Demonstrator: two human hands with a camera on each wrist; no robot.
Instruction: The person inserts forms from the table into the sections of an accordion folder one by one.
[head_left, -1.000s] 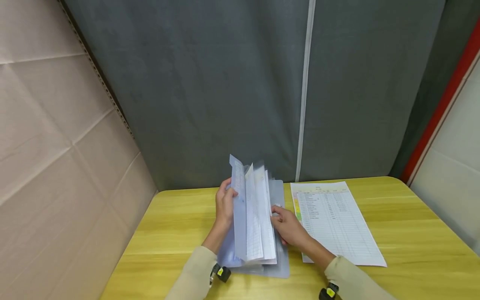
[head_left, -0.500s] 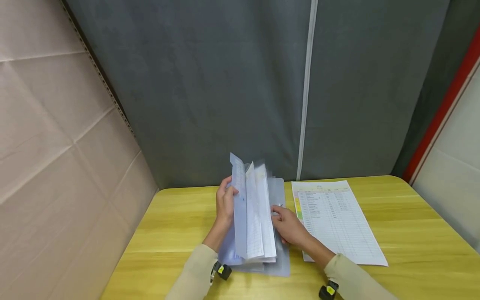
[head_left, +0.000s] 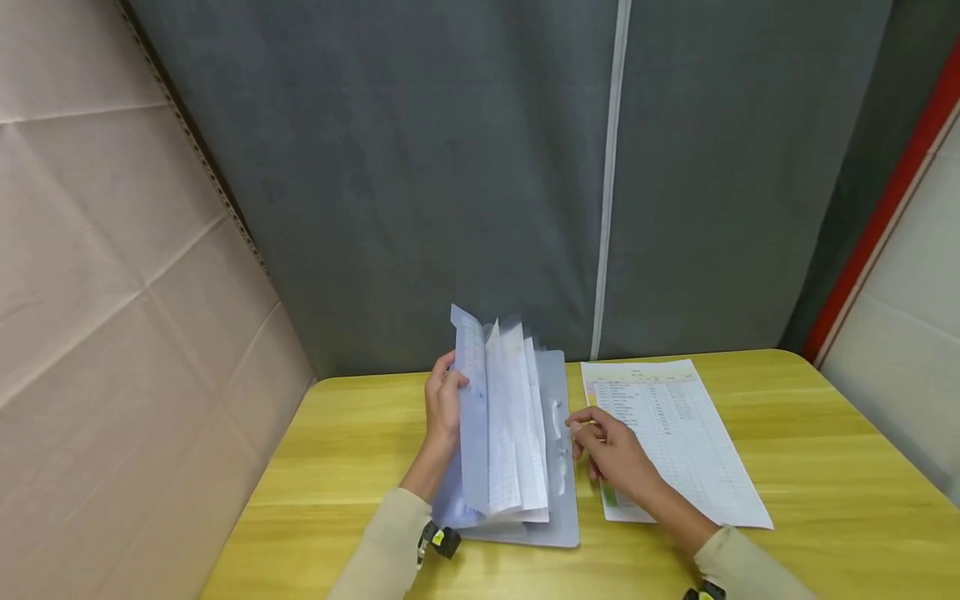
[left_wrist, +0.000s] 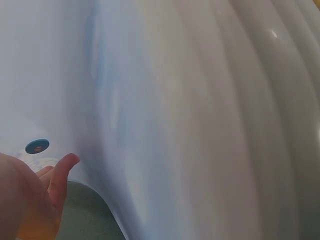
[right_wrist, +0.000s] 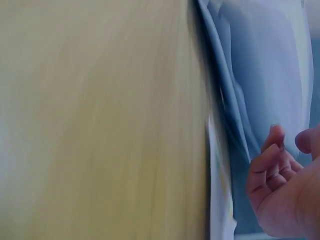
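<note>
A pale blue clear-sleeve folder (head_left: 562,492) lies open on the yellow table (head_left: 352,450). My left hand (head_left: 442,404) grips a raised bunch of its sleeve pages (head_left: 502,425) and holds them upright; up close the pages (left_wrist: 190,120) fill the left wrist view beside my left hand (left_wrist: 35,200). My right hand (head_left: 611,450) hovers just right of the folder, over the left edge of a printed sheet (head_left: 675,433), fingers loosely curled and holding nothing. The right wrist view shows my right hand (right_wrist: 282,195) beside the folder (right_wrist: 270,75).
A grey fabric backdrop (head_left: 525,167) with a white zip line stands behind the table. A cardboard wall (head_left: 112,292) closes off the left side, and a white panel with a red strip (head_left: 885,208) stands at the right. Bare tabletop (right_wrist: 100,125) lies left and right of the papers.
My right hand has left the folder's pages and moved right, over the edge of the printed sheet. The left hand still holds the pages upright, tilted slightly more to the left.
</note>
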